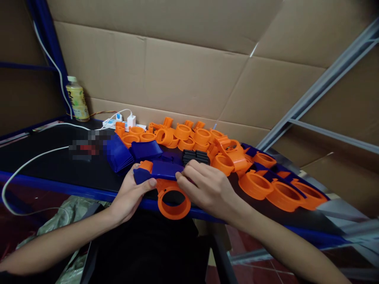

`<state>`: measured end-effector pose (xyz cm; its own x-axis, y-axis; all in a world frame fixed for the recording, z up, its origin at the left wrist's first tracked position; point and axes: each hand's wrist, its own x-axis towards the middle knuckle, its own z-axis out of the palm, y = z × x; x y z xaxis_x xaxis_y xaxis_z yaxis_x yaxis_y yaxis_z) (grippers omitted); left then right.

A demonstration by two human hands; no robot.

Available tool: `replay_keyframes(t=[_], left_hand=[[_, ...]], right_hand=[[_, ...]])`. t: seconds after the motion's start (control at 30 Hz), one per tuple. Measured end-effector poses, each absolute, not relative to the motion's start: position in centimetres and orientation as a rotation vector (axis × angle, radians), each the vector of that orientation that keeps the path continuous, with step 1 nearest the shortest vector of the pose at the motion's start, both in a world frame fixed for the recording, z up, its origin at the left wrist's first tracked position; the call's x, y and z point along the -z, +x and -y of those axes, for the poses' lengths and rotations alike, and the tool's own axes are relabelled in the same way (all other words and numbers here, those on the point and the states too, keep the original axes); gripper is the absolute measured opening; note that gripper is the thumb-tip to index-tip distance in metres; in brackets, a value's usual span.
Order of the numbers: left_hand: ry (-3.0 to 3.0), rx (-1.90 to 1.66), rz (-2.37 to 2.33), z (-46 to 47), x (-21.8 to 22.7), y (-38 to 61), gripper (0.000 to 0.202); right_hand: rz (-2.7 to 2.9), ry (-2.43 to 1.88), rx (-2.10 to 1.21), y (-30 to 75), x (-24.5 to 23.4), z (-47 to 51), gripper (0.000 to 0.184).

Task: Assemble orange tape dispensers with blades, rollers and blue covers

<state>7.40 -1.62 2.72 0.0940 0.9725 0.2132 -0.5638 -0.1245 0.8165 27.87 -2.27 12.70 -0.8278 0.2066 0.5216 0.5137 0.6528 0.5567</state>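
Over the table's front edge I hold an orange-and-blue plastic tape dispenser [168, 171], its orange ring [174, 213] hanging downward. My left hand [132, 197] is closed around its left end, with the thumb along the near side. At the other end, the curled fingers of my right hand [205, 185] grip the blue part; their tips are partly hidden, so I cannot tell whether a small piece is pinched there too. Just behind lie a stack of blue plastic pieces [118, 154], another blue piece [146, 150] and several black ribbed pieces [196, 156].
Many orange ring-shaped parts [203, 136] are heaped along the back of the black table [47, 157]. More dispensers [286, 193] line the right. A power strip [132, 122], white cable [17, 169] and drink bottle [77, 98] are at the left. Cardboard [177, 67] walls the back.
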Motion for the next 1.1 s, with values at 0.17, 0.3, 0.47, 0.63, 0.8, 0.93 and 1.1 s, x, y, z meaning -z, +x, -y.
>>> replay_keyframes(t=[0.17,0.3,0.47,0.63,0.8,0.93,1.1], left_hand=[[0.974,-1.405,-0.634,1.9,-3.1,7.4,0.035],[1.030,-1.421,-0.685,2.0,-2.6,7.3,0.040],[1.148,-1.422,-0.686,2.1,-2.1,7.3,0.044],[1.151,-1.404,-0.705,2.2,-2.1,7.2,0.037],[1.136,-1.393,-0.554,2.9,-2.3,6.9,0.035],[1.358,-1.423,-0.519,3.8,-3.4,6.3,0.054],[1.642,-1.522,-0.493,4.3,-4.7,5.8,0.068]], right_hand=[[2.530,-0.663,1.057,27.7,-13.0,3.6,0.025],[2.562,-0.750,0.986,27.5,-13.2,4.8,0.028],[2.571,-0.813,0.958,27.1,-12.8,5.3,0.034],[2.624,-0.812,0.908,27.4,-12.9,5.3,0.028],[2.654,-0.851,0.288,28.3,-13.8,4.8,0.020],[2.386,-0.884,-0.414,28.3,-12.9,3.8,0.030],[2.009,-0.840,-0.891,27.5,-10.5,3.5,0.018]])
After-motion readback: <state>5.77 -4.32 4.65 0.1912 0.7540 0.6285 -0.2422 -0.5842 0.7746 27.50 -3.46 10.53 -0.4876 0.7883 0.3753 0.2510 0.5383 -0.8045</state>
